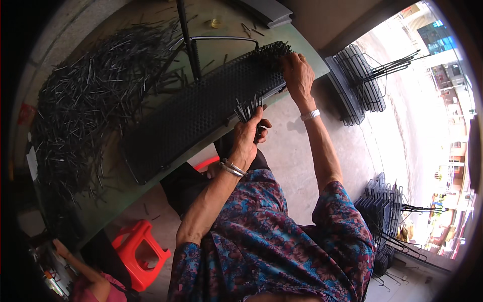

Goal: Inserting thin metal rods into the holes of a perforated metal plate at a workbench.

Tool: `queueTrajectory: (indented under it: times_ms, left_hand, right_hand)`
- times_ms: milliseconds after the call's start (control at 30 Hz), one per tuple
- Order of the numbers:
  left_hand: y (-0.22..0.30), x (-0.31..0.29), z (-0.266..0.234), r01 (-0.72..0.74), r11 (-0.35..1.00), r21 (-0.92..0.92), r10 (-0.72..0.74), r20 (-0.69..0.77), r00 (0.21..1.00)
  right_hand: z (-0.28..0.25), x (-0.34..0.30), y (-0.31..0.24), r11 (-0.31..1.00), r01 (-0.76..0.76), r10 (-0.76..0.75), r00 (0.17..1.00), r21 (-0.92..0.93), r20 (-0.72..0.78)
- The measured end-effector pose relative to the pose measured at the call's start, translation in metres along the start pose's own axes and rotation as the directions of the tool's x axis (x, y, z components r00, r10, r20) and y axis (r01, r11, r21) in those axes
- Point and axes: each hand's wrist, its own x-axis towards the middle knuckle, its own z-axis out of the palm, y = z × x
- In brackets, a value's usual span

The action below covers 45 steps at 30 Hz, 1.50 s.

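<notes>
A long black tray full of little holes lies slanted along the near edge of a green table. One end of it is close to the table's right end.

The left hand is curled around a bunch of thin black sticks, just off the tray's near edge. The thumb presses on the bunch, and the stick tips poke out above it.

The right hand is at the tray's far right corner, with its fingers bent down. It touches a thick clump of black sticks crowded at that end of the tray. The fingertips are hidden, so I cannot tell if they are pinching a stick.

A huge messy pile of black sticks covers the left part of the table, past the tray's far edge. A black pole stands by the tray's far edge. A small yellowish cup sits near the table's far edge.

A red stool is on the floor below the near edge. Another person's arm is by the table's near left corner.
</notes>
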Motion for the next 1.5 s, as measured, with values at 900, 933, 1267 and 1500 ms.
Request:
queueTrajectory:
  times_ms: [900,933,1267,1500]
  left_hand:
    - [-0.002,-0.001,-0.011,-0.021,0.999,-0.025,0.021,-0.006,1.000]
    - [-0.001,-0.001,-0.011,-0.021,1.000,-0.023,0.021,-0.006,1.000]
    - [0.000,-0.003,-0.013,-0.013,0.999,-0.032,0.013,-0.004,1.000]
    - [0.000,-0.001,-0.013,-0.024,0.999,-0.034,0.023,-0.013,1.000]
  right_hand:
    - [-0.012,0.022,0.004,0.962,0.273,-0.256,0.880,0.014,0.400]
    - [-0.011,0.022,0.002,0.972,0.236,-0.213,0.873,0.002,0.439]
    - [-0.006,0.025,0.000,0.986,0.158,-0.128,0.928,-0.058,0.350]
    - [-0.014,0.025,0.002,0.989,0.148,-0.148,0.967,0.012,0.209]
